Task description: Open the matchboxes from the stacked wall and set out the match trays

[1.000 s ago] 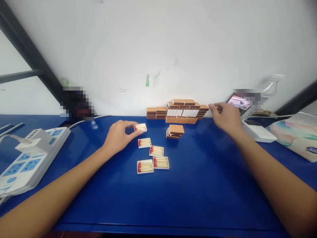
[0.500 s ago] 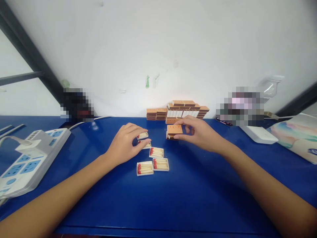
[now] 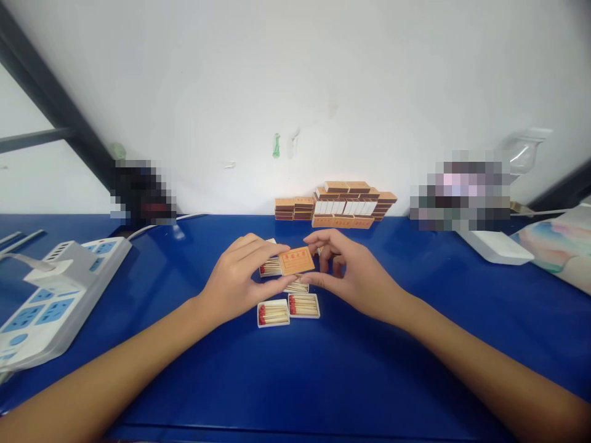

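Note:
Above the blue table (image 3: pixel 360 369) my two hands meet at the middle. My left hand (image 3: pixel 240 277) pinches a white tray of red-tipped matches (image 3: pixel 271 266) between thumb and fingers. My right hand (image 3: pixel 353 274) holds an orange matchbox sleeve (image 3: pixel 297 260) level with that tray, and the two touch. Two open match trays (image 3: pixel 273 312) lie side by side just below the hands, and another tray (image 3: pixel 298 287) shows partly under them.
A stack of orange matchboxes (image 3: pixel 339 205) stands against the white wall. A white power strip (image 3: pixel 50 295) lies at the left edge with a cable. A white box (image 3: pixel 489 245) and a patterned item (image 3: pixel 554 246) sit at the right.
My right hand came back from the far right, picked an orange sleeve off the small pile and carried it left to my left hand, which lifted a match tray.

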A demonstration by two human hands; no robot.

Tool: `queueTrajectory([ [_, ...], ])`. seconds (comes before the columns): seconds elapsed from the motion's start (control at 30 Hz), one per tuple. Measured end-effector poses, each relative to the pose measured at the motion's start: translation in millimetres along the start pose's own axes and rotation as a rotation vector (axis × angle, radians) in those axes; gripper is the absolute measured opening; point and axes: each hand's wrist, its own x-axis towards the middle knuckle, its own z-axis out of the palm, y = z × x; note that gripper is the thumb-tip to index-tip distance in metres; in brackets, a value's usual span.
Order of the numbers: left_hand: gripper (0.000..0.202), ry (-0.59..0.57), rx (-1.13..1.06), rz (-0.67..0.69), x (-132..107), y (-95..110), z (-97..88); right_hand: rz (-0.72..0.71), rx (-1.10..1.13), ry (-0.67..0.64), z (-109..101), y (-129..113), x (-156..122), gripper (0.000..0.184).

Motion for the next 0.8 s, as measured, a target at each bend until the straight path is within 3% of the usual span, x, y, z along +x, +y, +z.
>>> queueTrajectory([
  [0.23, 0.040, 0.095, -0.007, -0.025, -1, 3, 1.7, 0.156, 0.353, 0.018, 8, -19, -3, 0.033],
  [0.37, 0.037, 0.058, -0.006, -0.053, -3, 4, 2.3, 0.175, 0.365, -0.051, 8, -23, -3, 0.033],
  [0.5, 0.038, 0.065, 0.045, -0.101, -2, 3, 0.9, 0.214, 0.306, 0.058, -6, -21, 1, 0.039],
  [0.6, 0.034, 0.110, 0.106, -0.123, -1, 0, -1.7, 0.211, 0.225, 0.253, -33, -4, 11, 0.036],
  [0.73, 0.033, 0.093, 0.193, -0.229, 1, -17, -7.1, 0.204, 0.118, 0.768, -86, 45, 26, 0.035],
  [0.8, 0.038, 0.069, 0.248, -0.337, 1, -31, -10.5, 0.301, 0.085, 0.900, -110, 74, 31, 0.037],
])
